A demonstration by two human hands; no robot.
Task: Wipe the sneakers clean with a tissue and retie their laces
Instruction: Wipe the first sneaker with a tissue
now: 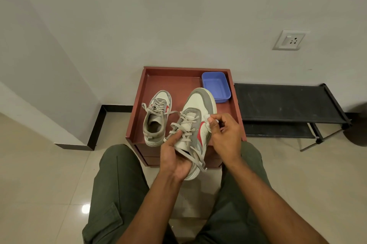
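A white and grey sneaker (198, 108) with a red stripe is held up over the front of the red-brown cabinet top (172, 83), toe pointing away. My left hand (174, 156) grips its heel end from below, thumb on the loose grey laces (184, 130). My right hand (224, 134) pinches a white tissue (208, 119) against the sneaker's right side. The second sneaker (156, 118) stands on the cabinet top to the left, laces untied.
A blue plastic tub (216, 87) sits at the cabinet's back right corner. A low black rack (286, 102) stands to the right against the wall. My knees in green trousers (119, 184) flank the cabinet. A wall socket (290, 40) is above the rack.
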